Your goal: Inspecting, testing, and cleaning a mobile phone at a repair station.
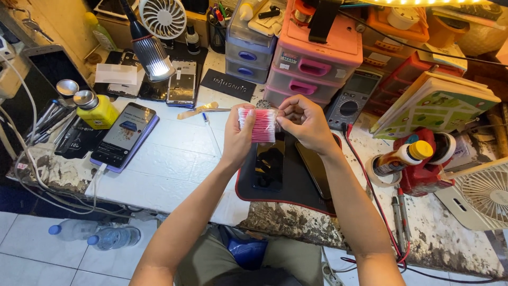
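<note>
My left hand [236, 139] holds a clear packet of pink-stemmed cotton swabs [257, 125] above the workbench. My right hand [305, 122] pinches the packet's right edge with fingertips closed on it. Below the hands lies a black work mat with a red rim [296, 185]. On the mat rest a dark phone [268, 167] and a second dark phone [313, 167], partly hidden by my right forearm.
A lit phone [125, 135] on a cable lies left, beside a yellow bottle [98, 110] and a lamp [151, 53]. Pink and grey drawer boxes [312, 66] stand behind, with a multimeter [352, 98]. A brown bottle [399, 157] and a white fan [484, 193] sit right.
</note>
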